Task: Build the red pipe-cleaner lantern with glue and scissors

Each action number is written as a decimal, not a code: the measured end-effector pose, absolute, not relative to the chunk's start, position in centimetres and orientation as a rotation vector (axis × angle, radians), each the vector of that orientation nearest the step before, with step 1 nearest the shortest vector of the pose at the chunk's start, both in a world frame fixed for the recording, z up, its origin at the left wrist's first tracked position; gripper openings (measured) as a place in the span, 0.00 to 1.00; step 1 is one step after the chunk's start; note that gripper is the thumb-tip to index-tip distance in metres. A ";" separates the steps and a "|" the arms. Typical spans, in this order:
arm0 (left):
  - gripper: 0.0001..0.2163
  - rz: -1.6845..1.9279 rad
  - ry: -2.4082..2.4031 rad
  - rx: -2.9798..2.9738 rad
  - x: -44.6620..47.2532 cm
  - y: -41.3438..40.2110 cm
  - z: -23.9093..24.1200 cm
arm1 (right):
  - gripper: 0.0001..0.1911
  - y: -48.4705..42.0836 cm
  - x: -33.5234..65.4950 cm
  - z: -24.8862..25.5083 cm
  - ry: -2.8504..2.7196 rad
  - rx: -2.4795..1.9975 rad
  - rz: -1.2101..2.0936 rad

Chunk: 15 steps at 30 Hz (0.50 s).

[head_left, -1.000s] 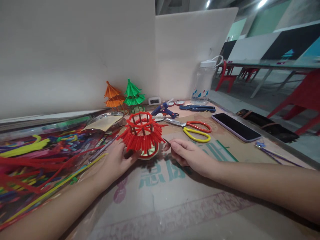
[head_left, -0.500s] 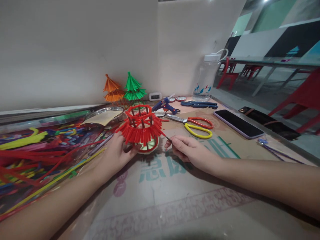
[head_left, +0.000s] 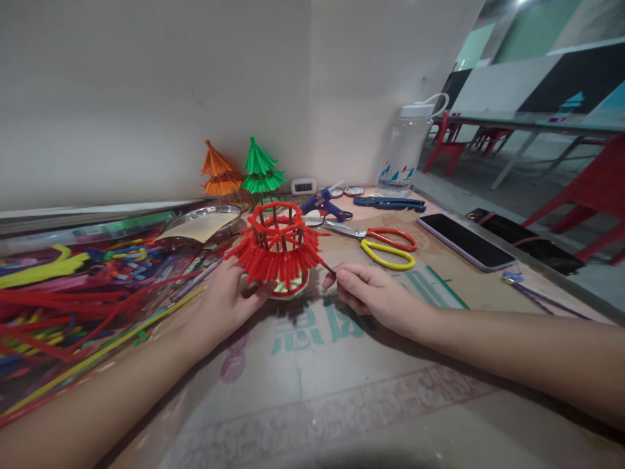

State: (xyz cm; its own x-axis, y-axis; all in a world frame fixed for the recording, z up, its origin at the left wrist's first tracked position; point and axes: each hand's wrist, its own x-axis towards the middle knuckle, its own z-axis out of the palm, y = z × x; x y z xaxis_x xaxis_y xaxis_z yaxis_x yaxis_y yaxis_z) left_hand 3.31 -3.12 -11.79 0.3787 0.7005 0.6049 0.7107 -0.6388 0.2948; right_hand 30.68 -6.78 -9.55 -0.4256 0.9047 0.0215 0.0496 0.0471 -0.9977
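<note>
Just now the red model (head_left: 278, 260) is tipping slightly above mid-tabletop (head_left: 273, 384); left hand (head_left: 222, 296) is gripping its left side, fingertips partly hidden. Right hand (head_left: 371, 290), little moved, is pinching a dark stick (head_left: 329, 268) beside the fringe (head_left: 312, 257), seemingly working that edge.

No wording can be read with certainty. Large green characters (head_left: 303, 335), seemingly Chinese, stand on the table covering (head_left: 273, 391), partly hidden by the right hand (head_left: 368, 290) and its forearm; the digits on the small white device's display (head_left: 303, 187) are too small to tell.
</note>
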 end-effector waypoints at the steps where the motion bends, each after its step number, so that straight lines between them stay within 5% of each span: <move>1: 0.08 -1.127 -1.318 -2.608 3.3 -3.1 -11.7 | 0.20 -6.8 30.7 -9.5 -1.587 -0.986 1.470; 15: 0.06 -1.084 -1.323 -2.615 3.4 -3.0 -11.5 | 0.21 -6.8 30.8 -9.7 -1.567 -1.005 1.468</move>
